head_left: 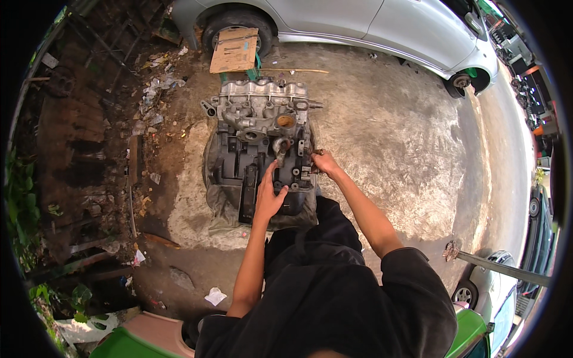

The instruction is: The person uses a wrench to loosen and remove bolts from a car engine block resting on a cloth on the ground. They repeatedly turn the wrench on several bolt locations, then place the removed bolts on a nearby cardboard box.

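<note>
A car engine block [230,161] with a pale metal cylinder head [262,89] lies in front of me on a dark cloth [218,206]. My left hand [270,198] rests on its dark near part, fingers stretched out and thumb apart, holding nothing that I can see. Just beyond those fingertips is a metal pipe fitting [280,146]. At the right side of the block, my right hand [324,162] has its fingers curled in against the edge. Whatever lies between them is too small and shaded to make out. A round rust-brown opening [285,122] shows on the intake manifold [256,113].
Behind the engine, a sheet of cardboard [236,51] sits on a green stand against the wheel of a silver car [334,27]. Litter [158,89] and wood scraps lie on the left. A metal pole [501,267] juts in at the right. Green chair-like parts [140,343] flank me.
</note>
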`<action>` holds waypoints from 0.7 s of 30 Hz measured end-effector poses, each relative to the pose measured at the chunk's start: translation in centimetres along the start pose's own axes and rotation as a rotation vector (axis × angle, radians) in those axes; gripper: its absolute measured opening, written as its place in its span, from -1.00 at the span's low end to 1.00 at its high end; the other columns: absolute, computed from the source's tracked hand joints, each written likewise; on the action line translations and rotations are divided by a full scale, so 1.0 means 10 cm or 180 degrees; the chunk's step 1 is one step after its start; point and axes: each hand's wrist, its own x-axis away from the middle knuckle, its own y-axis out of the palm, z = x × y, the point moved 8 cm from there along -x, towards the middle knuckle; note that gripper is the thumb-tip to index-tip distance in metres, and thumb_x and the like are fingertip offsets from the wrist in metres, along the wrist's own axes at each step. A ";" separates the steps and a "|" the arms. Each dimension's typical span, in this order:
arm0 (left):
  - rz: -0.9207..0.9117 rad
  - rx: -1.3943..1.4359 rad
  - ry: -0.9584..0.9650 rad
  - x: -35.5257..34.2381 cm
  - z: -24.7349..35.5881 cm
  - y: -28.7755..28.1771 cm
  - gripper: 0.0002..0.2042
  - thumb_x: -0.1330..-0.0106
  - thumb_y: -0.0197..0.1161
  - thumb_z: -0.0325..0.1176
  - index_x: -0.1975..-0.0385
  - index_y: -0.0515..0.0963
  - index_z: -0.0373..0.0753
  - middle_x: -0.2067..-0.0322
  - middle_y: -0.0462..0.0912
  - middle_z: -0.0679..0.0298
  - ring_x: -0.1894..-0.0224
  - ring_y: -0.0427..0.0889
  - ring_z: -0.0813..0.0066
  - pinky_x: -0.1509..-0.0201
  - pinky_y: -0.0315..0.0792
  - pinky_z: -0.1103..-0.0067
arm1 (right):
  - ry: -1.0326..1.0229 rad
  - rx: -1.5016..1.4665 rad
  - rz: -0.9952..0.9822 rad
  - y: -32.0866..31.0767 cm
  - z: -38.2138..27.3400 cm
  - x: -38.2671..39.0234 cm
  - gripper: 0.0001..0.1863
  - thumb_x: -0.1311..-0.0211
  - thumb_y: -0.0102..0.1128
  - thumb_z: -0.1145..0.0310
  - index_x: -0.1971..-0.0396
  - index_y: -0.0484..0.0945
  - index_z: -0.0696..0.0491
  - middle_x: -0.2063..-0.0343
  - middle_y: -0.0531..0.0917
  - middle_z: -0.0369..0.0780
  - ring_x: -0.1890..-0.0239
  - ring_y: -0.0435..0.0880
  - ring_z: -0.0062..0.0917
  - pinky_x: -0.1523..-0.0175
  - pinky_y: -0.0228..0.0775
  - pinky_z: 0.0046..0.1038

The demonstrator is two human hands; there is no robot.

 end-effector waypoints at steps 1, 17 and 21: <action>0.0013 0.0001 -0.0021 0.01 -0.01 -0.01 -0.19 -0.22 0.36 -0.52 -0.50 0.16 -0.20 -0.39 0.39 -0.04 -0.44 0.35 -0.07 -0.47 0.28 0.23 | -0.0653 0.0496 0.0366 -0.02 -0.04 0.18 -0.75 -0.39 0.04 0.34 0.18 0.55 0.23 0.38 0.67 -0.05 0.33 0.74 -0.20 0.22 0.62 -0.23; 0.0008 0.0036 -0.0004 0.06 0.04 -0.02 -0.22 -0.24 0.33 -0.50 -0.50 0.17 -0.22 -0.37 0.41 -0.05 -0.43 0.36 -0.07 -0.47 0.27 0.23 | -0.1655 0.0728 0.0886 -0.12 0.54 0.96 -0.86 -0.45 -0.01 0.47 0.13 0.53 0.09 0.44 0.64 -0.03 0.47 0.63 -0.21 0.31 0.42 -0.21; 0.0004 0.0091 -0.0046 0.04 0.02 -0.03 -0.23 -0.24 0.32 -0.51 -0.50 0.18 -0.22 -0.37 0.41 -0.06 -0.43 0.36 -0.07 -0.47 0.27 0.23 | -0.0495 -0.0806 0.0112 -0.18 0.70 0.50 -0.76 -0.47 -0.09 0.39 0.26 0.59 0.15 0.54 0.64 -0.16 0.67 0.47 -0.49 0.48 0.37 -0.33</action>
